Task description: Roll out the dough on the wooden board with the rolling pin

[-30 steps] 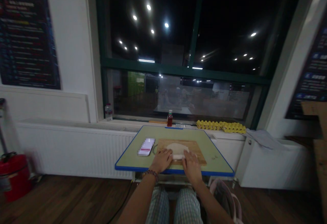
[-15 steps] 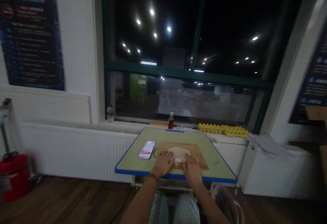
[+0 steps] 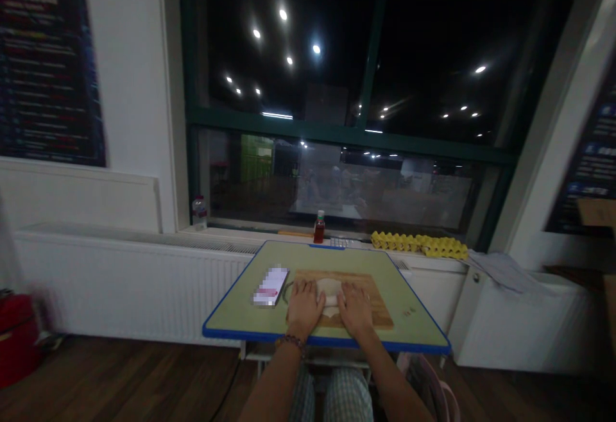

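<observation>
A pale sheet of dough [image 3: 329, 286] lies on a wooden board [image 3: 382, 310] on the table. Across it, between my hands, runs a light-coloured rod that looks like a rolling pin [image 3: 331, 301]. My left hand [image 3: 305, 306] rests palm down over the rod's left end, fingers stretched forward and slightly apart. My right hand [image 3: 355, 306] lies flat over the other end in the same way. Both palms hide the ends of the rod and the sides of the dough. A beaded bracelet [image 3: 289, 341] circles my left wrist.
A phone [image 3: 271, 286] lies left of the board on the blue-edged table [image 3: 231, 319]. Beyond, on the sill, stand a bottle of reddish liquid [image 3: 319, 227], yellow egg trays [image 3: 418, 244] and a clear bottle [image 3: 199, 213]. A pink bag [image 3: 428, 387] is beside my right leg.
Both hands have slid forward over the rod and now lie flatter, with fingers stretched farther ahead. More dough shows on the near side of the rod. The view has shifted slightly.
</observation>
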A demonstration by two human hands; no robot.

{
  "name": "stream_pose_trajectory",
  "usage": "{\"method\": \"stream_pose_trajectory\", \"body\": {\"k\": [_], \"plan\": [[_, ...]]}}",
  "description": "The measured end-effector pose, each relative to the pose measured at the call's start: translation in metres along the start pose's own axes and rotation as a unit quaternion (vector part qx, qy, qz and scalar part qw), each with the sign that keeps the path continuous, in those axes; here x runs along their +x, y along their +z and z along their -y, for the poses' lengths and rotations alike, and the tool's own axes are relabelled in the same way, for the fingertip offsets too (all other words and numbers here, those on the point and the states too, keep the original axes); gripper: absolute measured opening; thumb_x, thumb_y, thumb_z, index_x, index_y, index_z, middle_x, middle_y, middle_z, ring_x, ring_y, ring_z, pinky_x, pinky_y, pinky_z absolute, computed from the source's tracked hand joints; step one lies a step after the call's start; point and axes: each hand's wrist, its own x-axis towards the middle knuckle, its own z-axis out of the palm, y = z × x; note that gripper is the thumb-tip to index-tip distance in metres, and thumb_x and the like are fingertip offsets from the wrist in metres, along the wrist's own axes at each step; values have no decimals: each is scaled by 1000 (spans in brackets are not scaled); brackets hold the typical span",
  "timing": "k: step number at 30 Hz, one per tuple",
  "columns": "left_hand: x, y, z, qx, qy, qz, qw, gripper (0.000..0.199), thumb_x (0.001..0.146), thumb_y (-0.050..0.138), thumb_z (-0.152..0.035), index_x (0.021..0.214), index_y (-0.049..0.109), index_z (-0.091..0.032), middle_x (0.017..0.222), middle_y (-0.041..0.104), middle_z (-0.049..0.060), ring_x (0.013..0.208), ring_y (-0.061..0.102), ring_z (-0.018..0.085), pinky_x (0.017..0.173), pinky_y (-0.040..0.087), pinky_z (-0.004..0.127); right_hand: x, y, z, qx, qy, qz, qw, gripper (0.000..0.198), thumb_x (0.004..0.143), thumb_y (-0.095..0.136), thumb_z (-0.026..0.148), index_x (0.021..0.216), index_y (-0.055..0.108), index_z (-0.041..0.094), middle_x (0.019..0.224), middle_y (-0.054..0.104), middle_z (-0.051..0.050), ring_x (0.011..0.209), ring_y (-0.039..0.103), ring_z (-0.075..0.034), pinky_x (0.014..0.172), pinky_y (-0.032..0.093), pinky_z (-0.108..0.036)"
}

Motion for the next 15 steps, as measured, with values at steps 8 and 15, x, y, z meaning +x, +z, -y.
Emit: {"method": "stream_pose_trajectory", "body": {"k": [8, 15], "plan": [[17, -1, 3, 0, -7, 6, 1000, 48, 97, 34, -37, 127, 63, -13, 132, 63, 15, 131, 47, 32, 110, 30, 47, 23, 0, 5, -16, -7, 6, 1000, 45, 99, 33, 32, 124, 66, 17, 134, 62, -11, 127, 53, -24, 111, 28, -40], [24, -1, 4, 1, -11, 21, 1000, 49, 97, 33, -39, 124, 65, -14, 129, 64, 14, 130, 46, 33, 110, 29, 46, 34, -1, 6, -24, 4, 20, 1000, 43, 97, 35, 31, 118, 70, 16, 131, 63, -15, 125, 53, -25, 106, 31, -38]]}}
